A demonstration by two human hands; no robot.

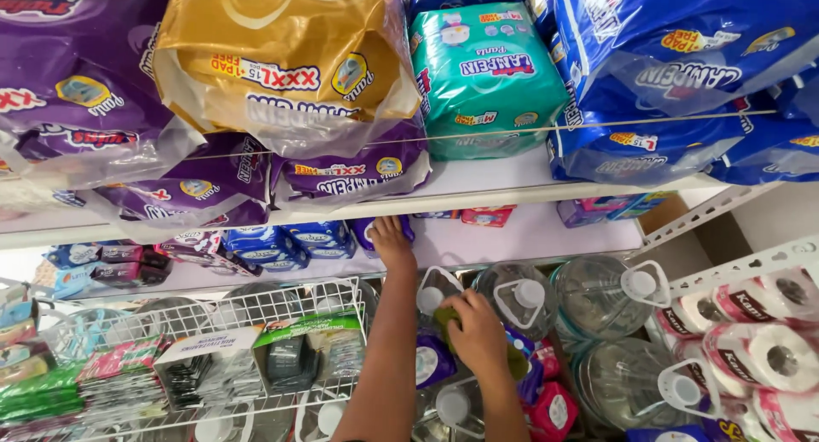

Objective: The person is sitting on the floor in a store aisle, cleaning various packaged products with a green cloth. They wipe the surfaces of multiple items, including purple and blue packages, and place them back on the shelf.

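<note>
My left hand (391, 241) reaches up to the lower white shelf (546, 229) and rests on a small purple pack (368, 233) beside blue packs (294, 241). My right hand (478, 335) is lower down, pressed on a green cloth (445, 318) over the top of a large clear water bottle (520, 297). More clear bottles with white caps and handles (601, 293) lie around it.
Big diaper packs fill the upper shelf: purple (77, 75), gold (281, 58), teal (486, 71), blue (674, 66). A white wire basket (247, 310) at lower left holds packaged goods. Toilet rolls in pink wrap (759, 340) sit at the right.
</note>
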